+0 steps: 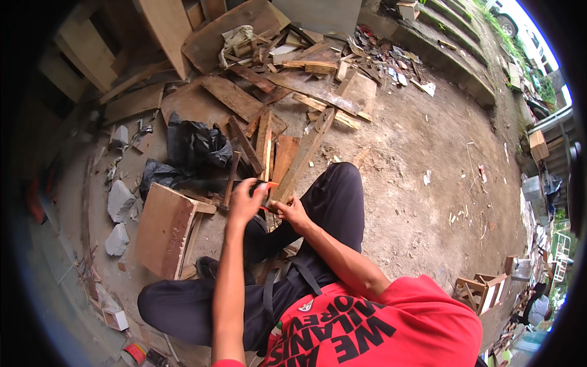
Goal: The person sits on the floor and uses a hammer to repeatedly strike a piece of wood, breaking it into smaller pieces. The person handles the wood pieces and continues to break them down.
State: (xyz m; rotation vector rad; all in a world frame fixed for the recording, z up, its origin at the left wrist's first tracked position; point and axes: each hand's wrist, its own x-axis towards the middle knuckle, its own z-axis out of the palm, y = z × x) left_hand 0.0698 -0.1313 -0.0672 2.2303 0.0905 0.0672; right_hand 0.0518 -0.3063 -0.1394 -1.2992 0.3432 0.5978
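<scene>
Both forearms forward, fingers bent

super bright red shirt with chunky black lettering, plain near-black trousers, dusty tan-brown plank, some vivid orange thing, shiny black plastic bag, pale grey chunks, reddish-brown wooden box

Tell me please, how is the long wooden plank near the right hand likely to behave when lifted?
The plank would probably stay stiff, as it looks solid and straight. Lifted from the end near the right hand, it may feel front-heavy, since most of its length reaches away.
</scene>
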